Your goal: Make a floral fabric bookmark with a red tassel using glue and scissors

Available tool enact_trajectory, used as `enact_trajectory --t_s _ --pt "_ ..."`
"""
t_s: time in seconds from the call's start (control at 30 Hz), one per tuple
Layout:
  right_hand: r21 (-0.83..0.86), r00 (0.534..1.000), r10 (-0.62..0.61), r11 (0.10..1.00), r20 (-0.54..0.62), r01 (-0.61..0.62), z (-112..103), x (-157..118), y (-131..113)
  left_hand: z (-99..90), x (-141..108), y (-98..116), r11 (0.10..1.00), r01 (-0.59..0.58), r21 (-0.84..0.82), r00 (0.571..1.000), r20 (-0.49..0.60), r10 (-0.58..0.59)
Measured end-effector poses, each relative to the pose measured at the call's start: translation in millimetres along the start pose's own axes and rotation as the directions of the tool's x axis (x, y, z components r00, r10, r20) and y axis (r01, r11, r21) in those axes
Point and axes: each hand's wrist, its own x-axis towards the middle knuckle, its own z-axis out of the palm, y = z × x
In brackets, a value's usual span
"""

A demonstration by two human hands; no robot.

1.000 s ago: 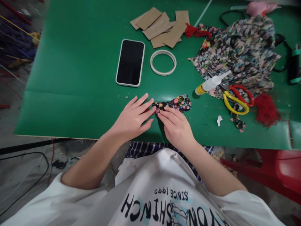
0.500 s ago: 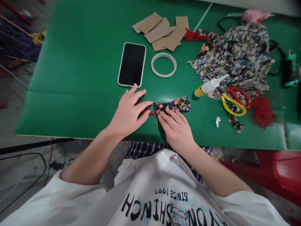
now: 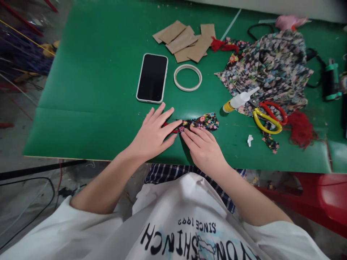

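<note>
A small strip of black floral fabric (image 3: 210,121) lies on the green tabletop close to its front edge. Red yarn (image 3: 175,131) pokes out at the strip's left end, mostly covered by my left hand (image 3: 153,135). That hand lies flat with its fingers spread, one fingertip touching the end of the fabric. On the lower edge of the strip, my right hand (image 3: 204,146) rests its outstretched fingers, pressing the cloth down. Whatever lies beneath both palms is hidden.
Beyond my hands lie a phone (image 3: 152,77), a tape roll (image 3: 188,77) and cardboard pieces (image 3: 184,39). To the right are a glue bottle (image 3: 238,101), scissors (image 3: 268,117), red yarn scraps (image 3: 300,130) and a large floral cloth (image 3: 273,68).
My left hand has shifted slightly right, its fingers now reaching onto the fabric's left end. My right hand stays almost in place. The whole view has tilted a little.
</note>
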Motion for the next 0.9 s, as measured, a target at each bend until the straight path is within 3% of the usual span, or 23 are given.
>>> enact_trajectory --t_s 0.23,0.5,0.73,0.9 --pt "-0.026 1.0 -0.01 1.0 0.011 0.01 0.6 -1.7 0.1 0.7 3.3 -5.3 0.997 0.08 0.0 0.996 -0.026 -0.08" --pt "0.065 0.996 0.024 0.998 -0.086 -0.018 -3.4 7.6 4.2 -13.4 14.8 -18.4 0.992 0.123 0.003 0.988 -0.093 -0.122" --pt "-0.01 0.996 -0.006 1.0 -0.094 0.005 2.8 27.2 12.6 -1.1 11.9 -8.3 0.996 -0.061 -0.057 0.995 -0.086 0.056" --pt "-0.058 0.994 -0.055 0.997 -0.095 0.05 11.8 24.8 12.1 6.4 1.9 -2.0 0.994 -0.102 0.029 0.993 -0.055 0.103"
